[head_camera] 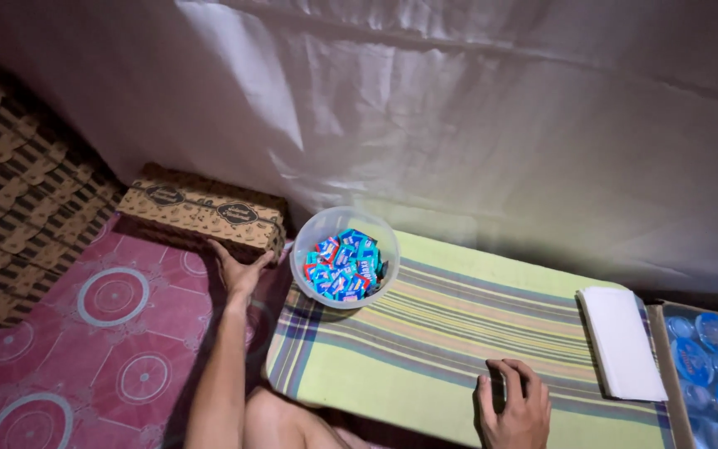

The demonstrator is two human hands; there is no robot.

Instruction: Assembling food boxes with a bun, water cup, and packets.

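Two hands split: left hand (238, 270) cups the patterned box (201, 212) at its lower edge, grip holding it; right hand (513, 407) flat on striped cloth (425, 333), fingers loosely curled, empty. Bowl of sachets (344, 258) sits between them.

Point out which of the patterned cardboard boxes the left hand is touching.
The single closed box lying apart on the pink mat, beside the plastic bowl. The left hand grips its near edge; the others sit stacked at far left.
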